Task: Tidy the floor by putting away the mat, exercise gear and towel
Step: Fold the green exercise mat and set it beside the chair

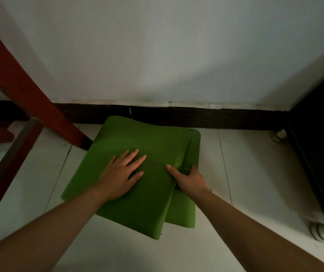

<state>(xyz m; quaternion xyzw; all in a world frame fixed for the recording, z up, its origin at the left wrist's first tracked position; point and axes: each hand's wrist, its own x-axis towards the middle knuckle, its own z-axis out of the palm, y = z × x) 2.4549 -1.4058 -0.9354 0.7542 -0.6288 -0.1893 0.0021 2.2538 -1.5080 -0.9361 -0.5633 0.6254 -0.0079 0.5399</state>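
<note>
A green exercise mat (pixel 137 138) lies folded in layers on the pale tiled floor, close to the wall. My left hand (pixel 120 173) rests flat on the top layer with fingers spread. My right hand (pixel 188 178) grips the right edge of the upper fold, thumb on top and fingers tucked under it, between the layers. A lower layer of the mat sticks out to the right and below. No towel or other exercise gear is in view.
A red-brown wooden furniture leg (pixel 29 91) slants down at the left, its foot touching the mat's left corner. A dark baseboard (pixel 206 116) runs along the white wall. A dark cabinet (pixel 322 134) stands at the right, with cables (pixel 318 230) on the floor beside it.
</note>
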